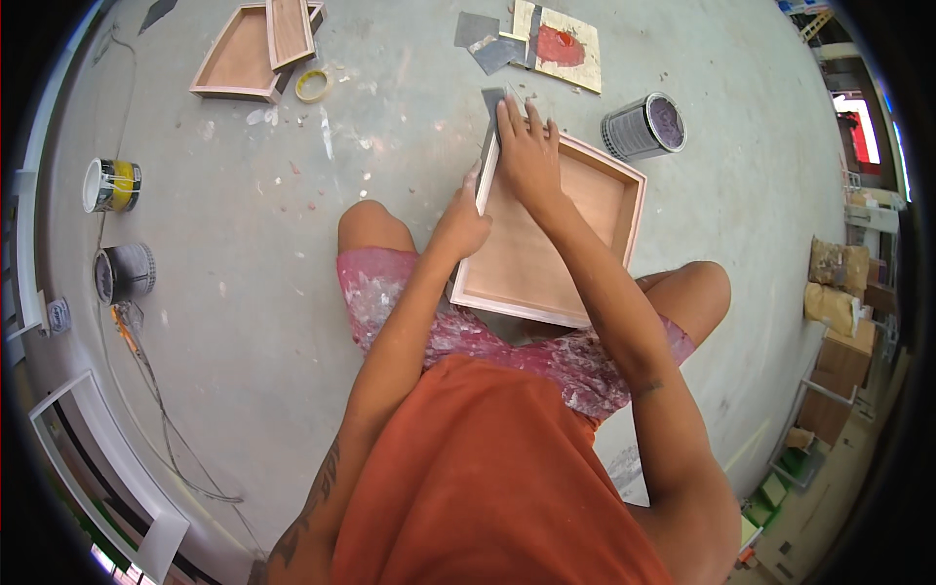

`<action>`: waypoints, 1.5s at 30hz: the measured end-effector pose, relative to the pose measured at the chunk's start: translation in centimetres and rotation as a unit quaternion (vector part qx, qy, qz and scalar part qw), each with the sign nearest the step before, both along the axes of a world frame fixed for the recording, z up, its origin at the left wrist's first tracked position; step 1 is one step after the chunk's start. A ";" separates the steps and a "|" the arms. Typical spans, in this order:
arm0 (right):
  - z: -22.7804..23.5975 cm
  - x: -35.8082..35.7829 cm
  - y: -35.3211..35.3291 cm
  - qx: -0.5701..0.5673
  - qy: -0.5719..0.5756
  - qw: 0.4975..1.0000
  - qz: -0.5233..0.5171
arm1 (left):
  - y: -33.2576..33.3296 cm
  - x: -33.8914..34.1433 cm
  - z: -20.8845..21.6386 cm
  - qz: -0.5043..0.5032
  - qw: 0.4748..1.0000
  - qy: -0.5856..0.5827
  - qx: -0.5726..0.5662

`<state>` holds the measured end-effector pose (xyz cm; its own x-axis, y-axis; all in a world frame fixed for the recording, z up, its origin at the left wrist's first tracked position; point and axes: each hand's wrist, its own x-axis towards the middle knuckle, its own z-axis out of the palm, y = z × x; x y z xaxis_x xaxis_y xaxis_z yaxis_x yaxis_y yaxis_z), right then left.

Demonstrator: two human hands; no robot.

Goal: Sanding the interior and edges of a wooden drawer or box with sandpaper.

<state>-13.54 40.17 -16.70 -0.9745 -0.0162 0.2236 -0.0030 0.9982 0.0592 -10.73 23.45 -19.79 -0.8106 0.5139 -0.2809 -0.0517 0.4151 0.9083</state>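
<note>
A shallow wooden drawer [546, 253] rests tilted across my lap, its open side facing up. My left hand [462, 222] is wrapped round the drawer's left wall, thumb on the outside near the rim. My right hand [529, 146] presses a dark grey piece of sandpaper [494, 99] against the far end of that same wall, near the corner. The right fingers lie long over the sheet and hide part of it.
Beyond the drawer lie more grey sandpaper sheets [477, 29] and a board [575, 54] with red paste. A can [634, 132] of purplish filler stands at right. Two drawers [234, 58] and a tape roll [313, 86] are far left; cans [125, 273] and a cable [166, 429] lie left.
</note>
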 end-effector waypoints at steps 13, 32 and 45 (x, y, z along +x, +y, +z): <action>1.0 -1.6 0.6 0.033 0.006 0.999 -0.014 | -0.2 -0.3 -0.5 0.006 1.000 -0.006 -0.014; 0.6 -0.9 1.0 0.015 0.005 1.000 0.009 | 0.2 -0.3 -0.4 0.008 1.000 -0.017 -0.002; 4.5 -1.7 1.3 -0.136 0.030 0.990 0.000 | -0.3 -0.4 -0.5 0.020 1.000 -0.014 0.005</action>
<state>-15.24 41.44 -12.23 -0.9596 0.0530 0.2763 -0.0067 0.9775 -0.2110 -11.13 23.13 -20.24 -0.8223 0.4844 -0.2985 -0.0932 0.4029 0.9105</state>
